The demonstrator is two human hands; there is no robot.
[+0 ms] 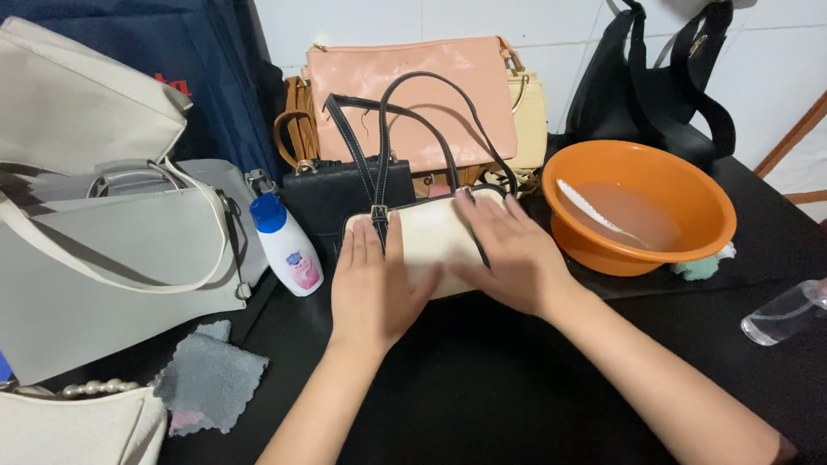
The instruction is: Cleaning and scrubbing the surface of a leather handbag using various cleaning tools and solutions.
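Black table (pixel 482 405), one cream handbag (pixel 431 237) under left hand (pixel 372 288) and right hand (pixel 508 258) (both flat, no grip), one orange basin (pixel 680 181)

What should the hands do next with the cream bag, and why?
Probably lift the right hand toward the grey cloth. Both palms lie flat on the cream bag, holding nothing, with the left hand enough to steady it. The cloth lies unused at front left.
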